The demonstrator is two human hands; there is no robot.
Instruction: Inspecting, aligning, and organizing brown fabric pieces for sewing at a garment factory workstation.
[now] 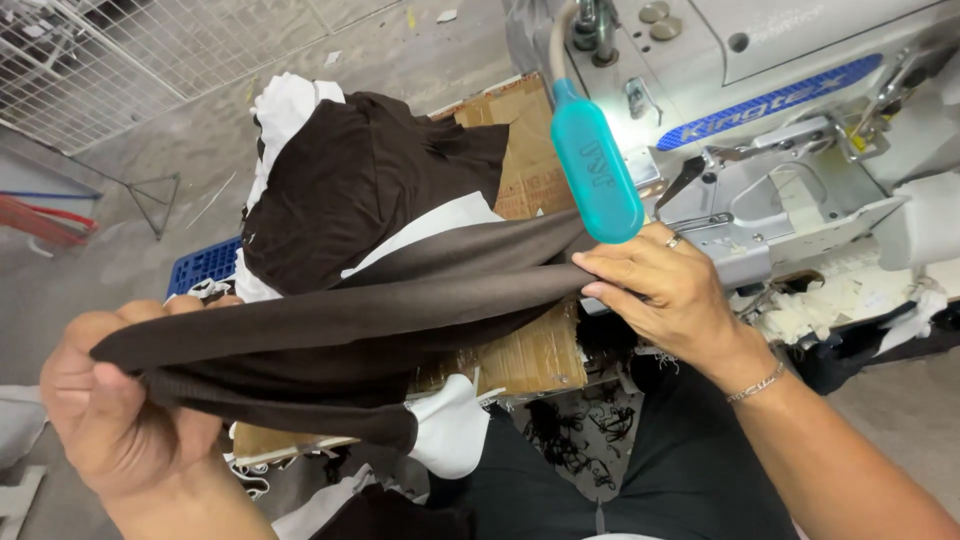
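My left hand (115, 405) grips one end of a dark brown strip of fabric (360, 305), low at the left. The strip stretches taut to the right, where my right hand (660, 290) pinches its other end close to the sewing machine (790, 150). A ring and a wrist chain show on the right hand. White fabric (450, 425) joins the brown piece and hangs below it. The strip's far end is hidden under my right fingers.
A pile of brown and white garments (360, 180) lies on a cardboard sheet (525, 170) behind the strip. A turquoise lamp cover (598, 170) hangs over the machine bed. A blue crate (200, 265), a wire fence (120, 60) and thread scraps (570, 430) are around.
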